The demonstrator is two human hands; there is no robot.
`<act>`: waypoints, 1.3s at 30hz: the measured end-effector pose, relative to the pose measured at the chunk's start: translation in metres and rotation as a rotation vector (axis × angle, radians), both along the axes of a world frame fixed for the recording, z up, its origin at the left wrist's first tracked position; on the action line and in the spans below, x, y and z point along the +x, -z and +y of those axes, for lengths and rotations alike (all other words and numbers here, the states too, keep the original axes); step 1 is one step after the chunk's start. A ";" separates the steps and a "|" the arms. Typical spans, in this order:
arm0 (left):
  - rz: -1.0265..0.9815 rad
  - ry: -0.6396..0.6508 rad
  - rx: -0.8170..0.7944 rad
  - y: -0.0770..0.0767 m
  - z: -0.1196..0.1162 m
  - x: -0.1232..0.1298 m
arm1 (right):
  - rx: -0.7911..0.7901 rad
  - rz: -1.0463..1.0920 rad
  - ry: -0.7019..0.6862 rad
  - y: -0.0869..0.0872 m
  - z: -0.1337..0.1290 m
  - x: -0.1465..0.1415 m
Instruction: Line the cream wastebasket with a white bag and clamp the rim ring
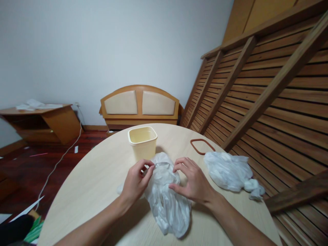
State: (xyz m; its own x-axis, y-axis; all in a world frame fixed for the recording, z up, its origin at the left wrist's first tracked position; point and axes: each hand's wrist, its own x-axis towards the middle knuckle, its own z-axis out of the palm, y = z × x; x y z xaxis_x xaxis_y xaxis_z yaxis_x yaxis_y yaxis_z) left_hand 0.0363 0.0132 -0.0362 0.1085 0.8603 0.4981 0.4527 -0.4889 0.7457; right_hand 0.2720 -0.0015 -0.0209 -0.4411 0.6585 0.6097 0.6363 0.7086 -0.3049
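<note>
A crumpled white plastic bag [169, 205] lies between my hands near the front of the round table [97, 171]. My left hand [137, 179] pinches the bag's upper left edge between thumb and fingers. On the bag's right side is my right hand [191, 179], its thumb and fingers apart around the upper edge, holding nothing. Just behind the bag stands a pale yellow square bin [143, 150], upright and open at the top. A brown rounded-square ring [202, 147] rests flat at the back right. Another whitish plastic bag [229, 171], bunched at one end, sits at the right edge.
Slatted wooden panels [282, 102] lean along the right side, close to the table. Beyond the table is a wooden headboard [139, 102]. A low desk [58, 123] with papers and a white cable [55, 167] are at the left.
</note>
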 end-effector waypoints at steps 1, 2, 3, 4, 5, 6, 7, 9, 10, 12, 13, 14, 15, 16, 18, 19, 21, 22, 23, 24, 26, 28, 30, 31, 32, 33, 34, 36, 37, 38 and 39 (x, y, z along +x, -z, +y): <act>-0.004 -0.003 0.001 0.000 0.000 0.000 | -0.015 -0.018 0.009 0.000 -0.001 -0.003; -0.006 -0.004 0.002 0.000 0.000 -0.001 | -0.027 -0.031 0.021 0.001 -0.001 -0.005; -0.007 -0.004 0.002 0.001 0.001 -0.001 | -0.036 -0.040 0.035 0.002 -0.001 -0.007; -0.009 -0.003 0.000 0.001 0.001 -0.001 | -0.043 -0.047 0.048 0.003 0.000 -0.007; -0.010 -0.002 -0.003 0.002 0.001 -0.002 | -0.050 -0.053 0.057 0.005 0.002 -0.007; -0.011 0.000 -0.008 0.002 0.001 -0.002 | -0.057 -0.054 0.062 0.006 0.004 -0.006; -0.013 0.001 -0.014 0.002 0.002 -0.002 | -0.063 -0.051 0.062 0.007 0.006 -0.004; -0.020 0.001 -0.022 0.003 0.003 -0.003 | -0.070 -0.028 0.049 0.008 0.010 0.000; -0.024 0.001 -0.025 0.003 0.004 -0.003 | -0.070 -0.005 0.048 0.008 0.012 0.003; -0.034 -0.002 -0.031 0.003 0.006 -0.004 | -0.073 0.056 0.054 0.008 0.016 0.008; -0.039 -0.002 -0.034 0.003 0.007 -0.004 | -0.079 0.093 0.061 0.007 0.018 0.012; -0.042 -0.001 -0.036 0.004 0.007 -0.004 | -0.085 0.135 0.072 0.007 0.019 0.015; -0.044 0.001 -0.037 0.004 0.008 -0.005 | -0.090 0.181 0.085 0.007 0.021 0.019; -0.045 0.005 -0.038 0.005 0.008 -0.005 | -0.094 0.230 0.103 0.007 0.023 0.022; -0.040 0.029 -0.035 0.006 0.008 -0.005 | -0.102 0.322 0.151 0.007 0.027 0.031; -0.033 0.047 -0.034 0.007 0.007 -0.004 | -0.104 0.360 0.178 0.007 0.029 0.035; -0.012 0.085 -0.033 0.008 0.006 -0.004 | -0.116 0.397 0.210 0.005 0.031 0.041; -0.002 0.099 -0.034 0.008 0.006 -0.003 | -0.128 0.393 0.204 0.004 0.030 0.043; 0.006 0.106 -0.035 0.008 0.005 -0.003 | -0.143 0.372 0.181 0.002 0.029 0.044; 0.011 0.106 -0.037 0.008 0.005 -0.003 | -0.164 0.331 0.145 0.001 0.028 0.044; 0.014 0.092 -0.033 0.008 0.004 -0.003 | -0.222 0.208 0.065 -0.003 0.022 0.040; 0.008 0.070 -0.020 0.006 0.003 -0.003 | -0.290 0.077 0.029 -0.006 0.015 0.033; -0.004 0.046 -0.008 0.005 0.002 -0.003 | -0.366 -0.007 0.032 -0.007 0.009 0.026; -0.010 0.036 -0.005 0.004 0.002 -0.004 | -0.398 -0.028 0.039 -0.007 0.006 0.023; -0.016 0.028 -0.007 0.004 0.003 -0.004 | -0.420 -0.043 0.048 -0.006 0.005 0.021; -0.024 0.022 -0.012 0.004 0.003 -0.004 | -0.432 -0.054 0.061 -0.004 0.004 0.019; -0.033 0.018 -0.019 0.004 0.004 -0.004 | -0.436 -0.067 0.076 -0.002 0.004 0.019; -0.058 0.012 -0.038 0.005 0.006 -0.004 | -0.439 -0.093 0.114 0.004 0.006 0.021; -0.072 0.006 -0.046 0.005 0.007 -0.004 | -0.452 -0.100 0.125 0.006 0.008 0.022; -0.086 0.001 -0.053 0.006 0.008 -0.004 | -0.474 -0.096 0.127 0.009 0.010 0.024; -0.100 -0.004 -0.060 0.006 0.008 -0.004 | -0.502 -0.079 0.123 0.011 0.012 0.026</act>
State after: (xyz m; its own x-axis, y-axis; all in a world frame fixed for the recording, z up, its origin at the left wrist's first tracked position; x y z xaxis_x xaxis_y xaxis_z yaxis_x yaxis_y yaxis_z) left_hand 0.0319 0.0216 -0.0420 0.0575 0.8890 0.4542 0.3764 -0.4407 0.8149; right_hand 0.2976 0.0109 -0.0316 -0.3744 0.9108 0.1737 0.7403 0.4065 -0.5355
